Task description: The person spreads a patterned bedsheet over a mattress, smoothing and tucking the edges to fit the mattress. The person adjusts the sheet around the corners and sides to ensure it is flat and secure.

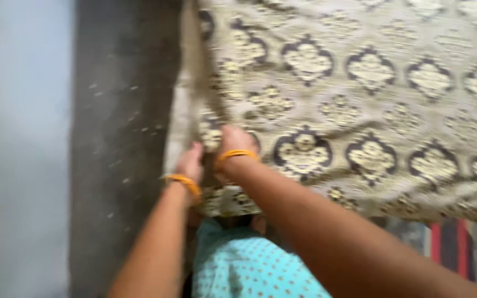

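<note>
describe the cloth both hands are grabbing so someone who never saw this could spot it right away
A dark grey floor runs down the left; right of it a big patterned cloth fills the upper frame. The left hand and right hand grip its near left edge. It is beige with dark-outlined cream medallions, unlike the red-striped fabric below it.

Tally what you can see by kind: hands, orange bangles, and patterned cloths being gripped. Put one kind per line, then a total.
Hands: 2, the left hand and the right hand
Orange bangles: 2, the left bangle and the right bangle
Patterned cloth: 1, the patterned cloth, gripped at its edge
Total: 5
</note>
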